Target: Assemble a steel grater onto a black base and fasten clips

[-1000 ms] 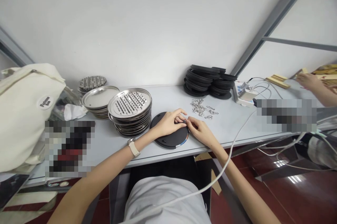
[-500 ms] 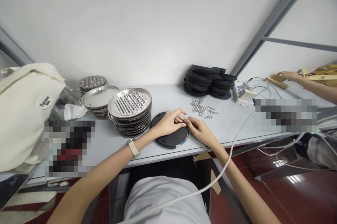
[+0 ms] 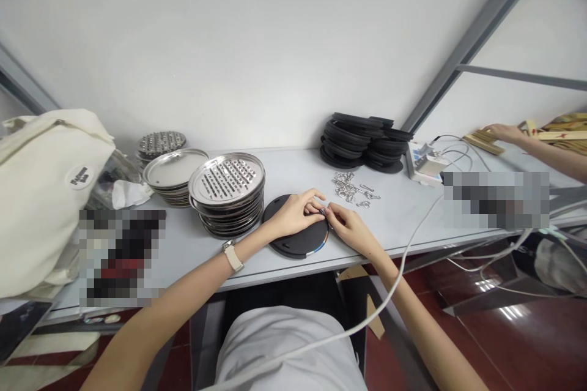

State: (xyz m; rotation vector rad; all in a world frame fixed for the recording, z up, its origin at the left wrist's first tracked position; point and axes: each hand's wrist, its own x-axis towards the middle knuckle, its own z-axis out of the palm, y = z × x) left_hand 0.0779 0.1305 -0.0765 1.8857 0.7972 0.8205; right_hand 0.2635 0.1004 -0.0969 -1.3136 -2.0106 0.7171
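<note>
The black disc in front of me is smooth, matt plastic, and the black stack against the wall has the same dull finish. To my left, the perforated plate is glossy metal, rough with raised teeth; the plain plate beside it is smooth, softly shining metal. The loose clasps are bright metal. My shirt is matt cloth, the cream bag matt fabric, the floor glossy. The yellowish strips may be wood, though they lie too far off for me to be sure.
</note>
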